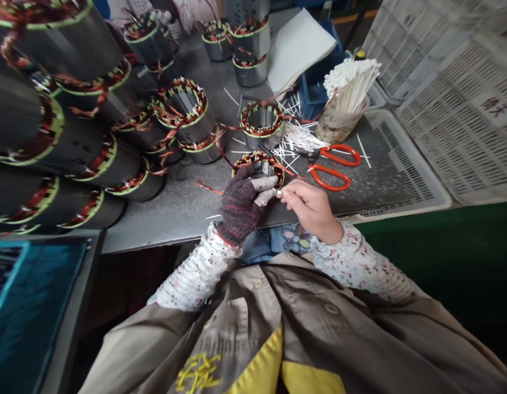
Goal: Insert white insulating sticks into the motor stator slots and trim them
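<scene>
A motor stator (259, 162) with copper windings and a green-yellow rim stands near the table's front edge. My left hand (242, 203), in a dark knitted glove with pale-wrapped fingertips, grips its near rim. Bare and closed in a pinch, my right hand (310, 207) holds a small white piece at the stator's right side; it looks like the end of a white cable tie (279, 193). Most of that piece is hidden by my fingers. Just behind stands a second stator (261, 123). Red-handled scissors (333, 167) lie to the right of my hands.
Many stators (85, 142) are stacked at the left. White cable ties fill a cup (339, 125) at the right, and loose white strips (298, 137) lie scattered before it. A white crate (409, 158), a blue bin (313, 93) and white sheets (300, 49) stand around the table's right side.
</scene>
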Tool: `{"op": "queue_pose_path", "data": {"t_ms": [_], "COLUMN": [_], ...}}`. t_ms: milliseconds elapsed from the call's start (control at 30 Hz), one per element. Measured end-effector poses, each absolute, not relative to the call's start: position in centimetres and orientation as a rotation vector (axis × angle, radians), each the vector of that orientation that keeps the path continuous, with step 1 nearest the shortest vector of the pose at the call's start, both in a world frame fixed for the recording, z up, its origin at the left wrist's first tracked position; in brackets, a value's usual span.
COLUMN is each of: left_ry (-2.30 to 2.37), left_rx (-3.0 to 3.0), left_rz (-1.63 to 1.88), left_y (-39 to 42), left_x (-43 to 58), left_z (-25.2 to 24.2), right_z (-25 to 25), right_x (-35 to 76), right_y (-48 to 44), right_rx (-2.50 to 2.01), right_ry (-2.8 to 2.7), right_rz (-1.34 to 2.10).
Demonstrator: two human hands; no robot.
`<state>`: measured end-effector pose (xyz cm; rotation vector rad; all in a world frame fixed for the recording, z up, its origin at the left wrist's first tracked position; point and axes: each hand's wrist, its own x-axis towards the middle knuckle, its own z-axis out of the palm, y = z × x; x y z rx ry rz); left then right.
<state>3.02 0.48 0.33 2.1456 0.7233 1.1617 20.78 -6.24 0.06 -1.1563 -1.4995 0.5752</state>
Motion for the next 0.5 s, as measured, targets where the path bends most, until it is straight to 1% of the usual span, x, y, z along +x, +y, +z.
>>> {"op": "queue_pose_path", "data": {"t_ms": [167, 267, 400, 500], "left_ry": [0.648, 0.628, 0.632, 0.699], "left_rx": [2.270, 2.331, 2.495, 2.582], "left_rz": [1.187, 1.134, 1.130, 1.119], "left_y": [1.1, 1.3, 1.1, 0.8], "left_x": [2.9, 2.6, 2.4, 2.7], "left_z": [0.4, 0.2, 0.1, 0.3], "right_z": [-0.2, -0.2, 1.2, 2.8], "right_x": [20.8, 20.6, 20.7, 21.7], "right_y": [-5.2, -4.7, -5.5, -6.6], "right_rx": [-1.291, -1.324, -1.380, -1.269], "right_ry": [-1.606, -1.598, -1.678, -1.685], "right_rz": [0.404, 0.394, 0.456, 0.666]}}
